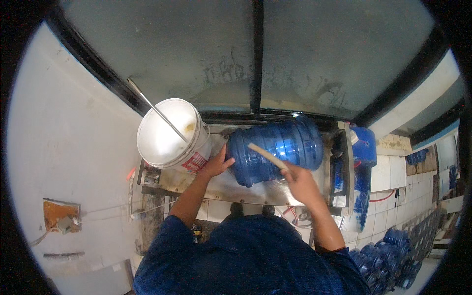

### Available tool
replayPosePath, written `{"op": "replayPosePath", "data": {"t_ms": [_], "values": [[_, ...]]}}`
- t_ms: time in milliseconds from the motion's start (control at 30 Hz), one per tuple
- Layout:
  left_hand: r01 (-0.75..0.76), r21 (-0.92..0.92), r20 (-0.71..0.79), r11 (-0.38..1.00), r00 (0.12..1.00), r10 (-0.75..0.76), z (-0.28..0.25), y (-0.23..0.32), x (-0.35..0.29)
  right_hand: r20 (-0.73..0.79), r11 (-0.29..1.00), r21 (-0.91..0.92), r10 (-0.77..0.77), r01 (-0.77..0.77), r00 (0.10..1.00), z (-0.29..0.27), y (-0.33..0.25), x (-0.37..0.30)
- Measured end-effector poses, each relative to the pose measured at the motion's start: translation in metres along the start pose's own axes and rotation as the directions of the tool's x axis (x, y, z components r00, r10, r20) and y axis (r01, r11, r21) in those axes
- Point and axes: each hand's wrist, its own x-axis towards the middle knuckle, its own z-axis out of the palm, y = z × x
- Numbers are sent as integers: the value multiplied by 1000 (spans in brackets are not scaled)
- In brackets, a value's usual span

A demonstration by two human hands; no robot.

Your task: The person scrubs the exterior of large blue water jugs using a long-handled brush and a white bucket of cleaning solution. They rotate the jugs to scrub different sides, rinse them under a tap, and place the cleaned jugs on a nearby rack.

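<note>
While the large blue water jug (278, 150) lies on its side at frame centre on the metal worktop (221, 189), the left hand (215, 164) presses open, spread fingers (227, 153) against its left end. Right hand (301, 184), just below the jug's middle, has fingers closed around a pale stick (267, 156) that crosses the jug's side. White bucket (169, 135) with a metal rod (155, 109) stands upper left, beside the jug.
</note>
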Motion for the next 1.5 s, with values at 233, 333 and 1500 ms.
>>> {"op": "replayPosePath", "data": {"t_ms": [233, 333, 1500], "values": [[363, 456, 554, 813, 599, -578, -28, 6, 9, -375, 988, 65, 151, -137, 915, -58, 78, -33], [509, 412, 671, 756, 391, -629, -21, -5, 17, -426, 968, 80, 248, -237, 870, -85, 92, -38], [318, 294, 571, 901, 698, -433, -16, -13, -17, -408, 970, -64, 190, -236, 893, -89, 93, -18]]}}
